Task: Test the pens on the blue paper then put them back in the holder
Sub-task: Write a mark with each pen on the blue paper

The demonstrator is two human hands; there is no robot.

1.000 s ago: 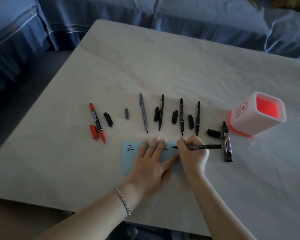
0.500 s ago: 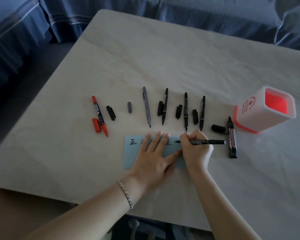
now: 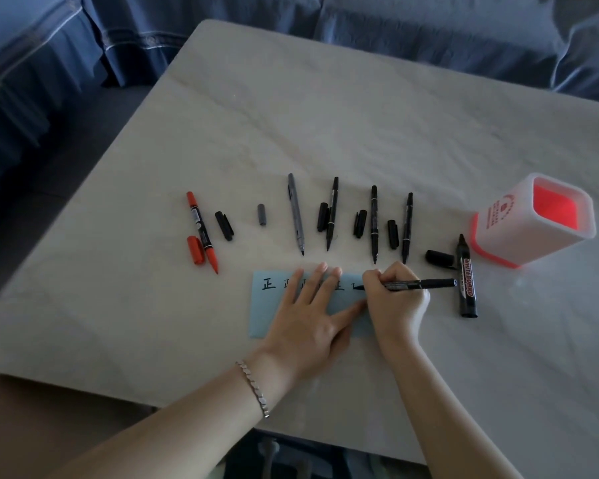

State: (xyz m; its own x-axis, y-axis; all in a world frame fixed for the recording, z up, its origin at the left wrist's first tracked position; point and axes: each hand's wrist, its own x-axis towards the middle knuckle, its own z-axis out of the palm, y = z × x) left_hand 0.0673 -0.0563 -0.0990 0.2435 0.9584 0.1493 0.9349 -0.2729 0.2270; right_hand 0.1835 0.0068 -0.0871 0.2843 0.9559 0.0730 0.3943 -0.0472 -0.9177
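The left hand (image 3: 310,319) hides some characters on the blue paper (image 3: 261,316).

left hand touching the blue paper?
Touching. The head view shows the left hand lying flat on the blue paper, fingers spread across it, with no gap visible.

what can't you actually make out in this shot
- Head view: characters in the middle of the blue paper lie under the left hand.
- Head view: the pen tip's contact with the paper is hidden by the right hand.
- Head view: the holder logo is too small to read.
- Head view: the holder's floor is lost in red glow.
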